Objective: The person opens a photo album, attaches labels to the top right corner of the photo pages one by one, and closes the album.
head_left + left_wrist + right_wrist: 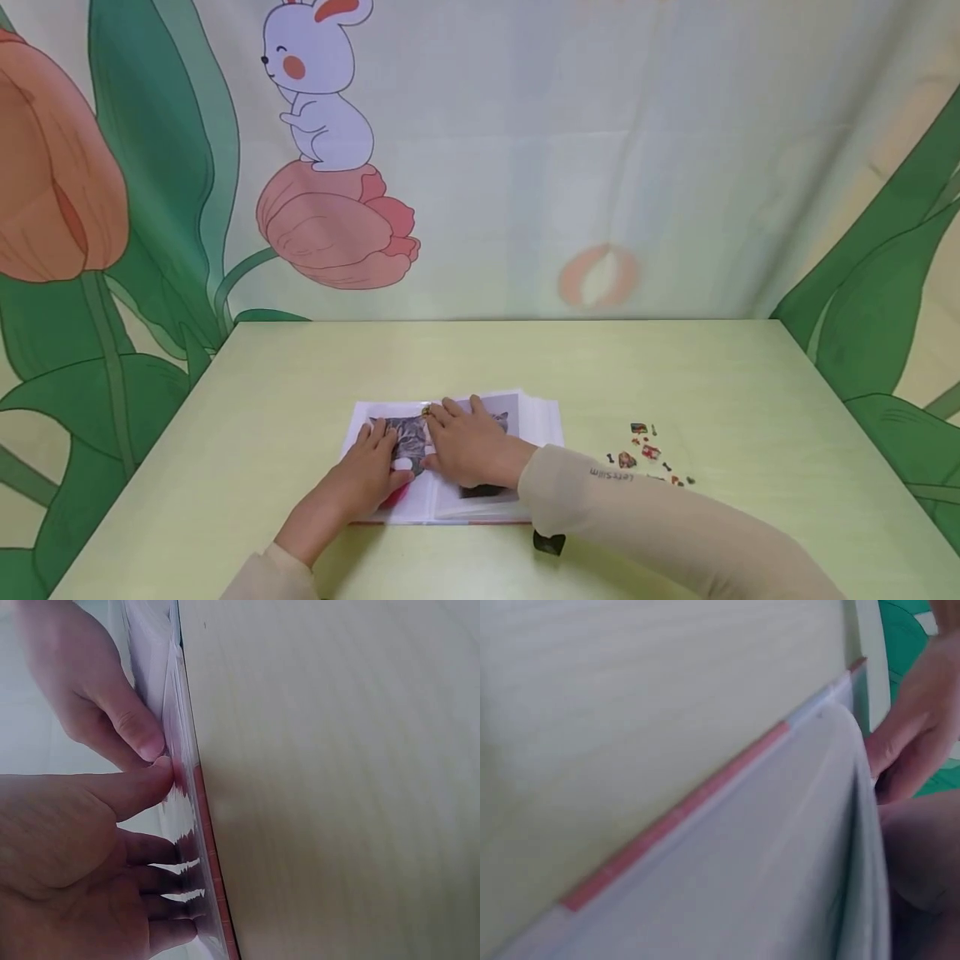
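A photo album (540, 425) lies spread on the table, with a cat photo (408, 437) on its left page and a grey cat photo (512, 404) on its right. My left hand (367, 468) rests on the left page, fingers stretched out over the photo's edge. Flat across the inner part of the right page, near the spine, lies my right hand (471, 447), its fingers extended. In the left wrist view the thumb of the left hand (90, 847) reaches close to the right hand (82, 682). The album's pages (705, 847) curve upward in the right wrist view.
Several small stickers or cutouts (626, 459) lie scattered on the table (750, 392) right of the album. A small black object (549, 543) sits by the album's front right edge, partly under the right sleeve (637, 500). A printed curtain (487, 167) hangs behind the table.
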Motion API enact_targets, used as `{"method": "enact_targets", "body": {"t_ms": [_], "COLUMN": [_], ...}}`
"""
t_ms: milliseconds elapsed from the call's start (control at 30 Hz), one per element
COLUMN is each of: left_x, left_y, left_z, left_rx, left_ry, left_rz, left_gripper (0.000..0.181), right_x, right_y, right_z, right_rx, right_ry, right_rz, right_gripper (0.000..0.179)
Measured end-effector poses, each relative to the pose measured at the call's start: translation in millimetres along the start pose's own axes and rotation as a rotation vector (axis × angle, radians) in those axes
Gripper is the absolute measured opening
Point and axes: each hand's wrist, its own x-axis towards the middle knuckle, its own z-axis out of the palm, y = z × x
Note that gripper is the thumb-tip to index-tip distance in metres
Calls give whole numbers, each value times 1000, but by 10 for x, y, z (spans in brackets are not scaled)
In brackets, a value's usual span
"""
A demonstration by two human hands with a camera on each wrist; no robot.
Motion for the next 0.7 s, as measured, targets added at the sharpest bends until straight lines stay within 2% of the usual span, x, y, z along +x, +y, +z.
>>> {"method": "enact_targets", "body": {"t_ms": [167, 300, 433, 567, 700], "left_x": [12, 29, 38, 38, 47], "left_y": [7, 22, 31, 18, -4], "left_z": [1, -4, -5, 11, 35], "left_rx": [5, 7, 8, 10, 10], "left_ry": [-10, -16, -16, -23, -18], "left_rz": [-12, -14, -15, -23, -18], "left_gripper": [68, 68, 68, 69, 69], "right_x": [45, 52, 37, 0, -46], "right_y": [90, 159, 212, 192, 88], "right_z": [-6, -15, -8, 32, 53], "right_rx": [10, 66, 113, 89, 51], "right_ry": [8, 0, 28, 65, 81], "right_rz": [27, 22, 10, -25, -94], "right_gripper": [70, 71, 67, 64, 62]}}
